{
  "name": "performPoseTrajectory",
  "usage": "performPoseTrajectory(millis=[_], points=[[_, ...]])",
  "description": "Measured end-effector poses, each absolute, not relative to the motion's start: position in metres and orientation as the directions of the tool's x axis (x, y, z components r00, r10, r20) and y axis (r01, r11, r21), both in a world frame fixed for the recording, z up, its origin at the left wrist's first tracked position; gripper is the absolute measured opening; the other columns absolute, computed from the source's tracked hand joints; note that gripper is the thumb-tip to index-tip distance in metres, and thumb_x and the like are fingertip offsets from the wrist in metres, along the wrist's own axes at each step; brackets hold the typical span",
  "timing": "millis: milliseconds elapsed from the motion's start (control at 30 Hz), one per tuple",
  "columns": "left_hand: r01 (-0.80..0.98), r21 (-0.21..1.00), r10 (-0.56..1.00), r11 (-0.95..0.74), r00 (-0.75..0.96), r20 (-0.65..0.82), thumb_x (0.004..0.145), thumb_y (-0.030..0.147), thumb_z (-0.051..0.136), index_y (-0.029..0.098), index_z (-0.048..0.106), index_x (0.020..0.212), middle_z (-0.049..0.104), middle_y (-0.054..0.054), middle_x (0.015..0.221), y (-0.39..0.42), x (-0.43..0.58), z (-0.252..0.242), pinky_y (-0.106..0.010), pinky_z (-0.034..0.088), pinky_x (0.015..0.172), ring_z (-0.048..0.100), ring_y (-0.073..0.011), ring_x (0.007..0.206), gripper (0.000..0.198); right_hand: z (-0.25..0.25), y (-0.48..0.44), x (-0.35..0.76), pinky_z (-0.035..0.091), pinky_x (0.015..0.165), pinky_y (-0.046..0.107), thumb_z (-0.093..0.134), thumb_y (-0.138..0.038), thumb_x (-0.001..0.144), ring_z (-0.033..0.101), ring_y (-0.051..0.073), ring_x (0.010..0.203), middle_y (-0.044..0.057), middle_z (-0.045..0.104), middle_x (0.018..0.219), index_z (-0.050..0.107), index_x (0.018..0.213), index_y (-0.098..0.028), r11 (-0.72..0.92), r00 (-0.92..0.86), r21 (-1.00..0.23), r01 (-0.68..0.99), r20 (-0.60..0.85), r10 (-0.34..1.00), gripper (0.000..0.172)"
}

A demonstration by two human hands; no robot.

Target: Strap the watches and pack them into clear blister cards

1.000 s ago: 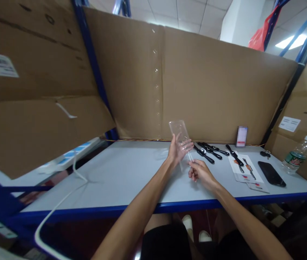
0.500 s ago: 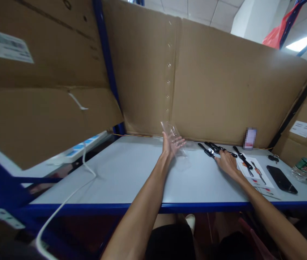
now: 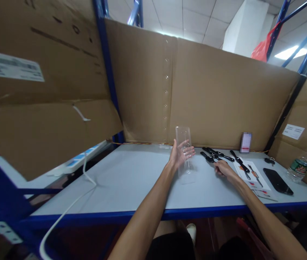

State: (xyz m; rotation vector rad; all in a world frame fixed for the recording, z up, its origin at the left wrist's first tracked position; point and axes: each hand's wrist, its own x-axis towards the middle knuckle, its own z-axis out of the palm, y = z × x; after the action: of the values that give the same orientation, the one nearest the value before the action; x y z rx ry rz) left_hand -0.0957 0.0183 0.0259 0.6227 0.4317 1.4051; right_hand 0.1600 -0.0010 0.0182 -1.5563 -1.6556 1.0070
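My left hand (image 3: pixel 177 159) holds up a clear plastic blister case (image 3: pixel 182 133), its fingers spread behind the see-through wall. The case stands tilted above the table, with its open lower flap hanging near the tabletop. Farther right, my right hand (image 3: pixel 224 169) has its fingers closed on the near end of a black smartwatch (image 3: pixel 208 157); the fingertips are partly hidden. Several more black watches (image 3: pixel 224 156) lie just behind it, overlapping. Another black watch (image 3: pixel 239 161) rests to the right, partly over a printed sheet (image 3: pixel 260 176) with watch pictures.
On the right are a black phone (image 3: pixel 278 181), a plastic water bottle (image 3: pixel 301 166) and keys (image 3: pixel 269 161). A second phone (image 3: pixel 246 143) leans against the cardboard wall (image 3: pixel 210 97). A power strip (image 3: pixel 86 155) and white cable (image 3: pixel 84 195) are at the left of the table (image 3: pixel 120 180).
My left hand has turned the plastic case more upright and moved it slightly right. The right hand has drawn back a little toward me and closed on the watch. The camera view has tilted up.
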Motion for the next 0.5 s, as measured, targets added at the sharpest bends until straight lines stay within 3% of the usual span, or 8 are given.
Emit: performPoseTrajectory(millis=[100,200,300,400,500], points=[[-0.806,0.590,0.996,0.053,0.088,0.032,0.096,0.074,0.031,0.016,0.058,0.136,0.072,-0.018,0.096,0.020,-0.089,0.024,-0.048,0.059,0.085,0.073,-0.0280,0.084,0.076,0.021,-0.026,0.160,0.018,0.042,0.020,0.062,-0.047,0.075,0.029,0.008,0.040,-0.010,0.043,0.050,0.043,0.072,-0.024,0.060,-0.098,-0.974,0.218,0.039,0.994,0.030],[-0.822,0.567,0.999,0.042,0.050,-0.002,0.096,0.075,0.033,0.018,0.056,0.134,0.071,-0.017,0.095,0.019,-0.078,0.021,-0.050,0.060,0.086,0.073,-0.0284,0.086,0.072,0.036,-0.043,0.149,0.028,0.046,0.021,0.059,-0.049,0.078,0.040,0.012,0.045,-0.008,0.045,0.052,0.046,0.075,-0.024,0.288,-0.082,-0.918,0.274,0.276,0.958,0.028],[-0.803,0.594,0.997,0.052,0.074,0.013,0.096,0.074,0.034,0.016,0.057,0.130,0.071,-0.018,0.094,0.016,-0.066,0.020,-0.050,0.060,0.085,0.074,-0.0299,0.088,0.071,0.058,-0.053,0.129,0.041,0.062,0.025,0.051,-0.036,0.090,0.062,0.019,0.069,0.004,0.066,0.071,0.056,0.084,-0.021,0.426,-0.122,-0.665,0.614,0.453,0.883,0.017],[-0.791,0.608,0.994,0.069,0.108,0.028,0.097,0.072,0.033,0.016,0.059,0.125,0.071,-0.017,0.093,0.015,-0.058,0.017,-0.048,0.061,0.083,0.074,-0.0291,0.087,0.068,0.074,-0.058,0.105,0.046,0.075,0.030,0.044,-0.024,0.100,0.072,0.026,0.089,0.015,0.075,0.094,0.060,0.112,-0.017,0.324,-0.192,-0.320,0.890,0.382,0.904,0.022],[-0.814,0.573,0.994,0.099,0.112,-0.013,0.097,0.072,0.037,0.018,0.060,0.122,0.071,-0.012,0.087,0.018,-0.056,0.013,-0.048,0.061,0.084,0.074,-0.0274,0.084,0.064,0.079,-0.063,0.087,0.050,0.082,0.035,0.037,-0.010,0.101,0.074,0.030,0.097,0.023,0.076,0.103,0.052,0.135,-0.009,0.346,-0.321,-0.055,0.937,0.263,0.910,0.037]])
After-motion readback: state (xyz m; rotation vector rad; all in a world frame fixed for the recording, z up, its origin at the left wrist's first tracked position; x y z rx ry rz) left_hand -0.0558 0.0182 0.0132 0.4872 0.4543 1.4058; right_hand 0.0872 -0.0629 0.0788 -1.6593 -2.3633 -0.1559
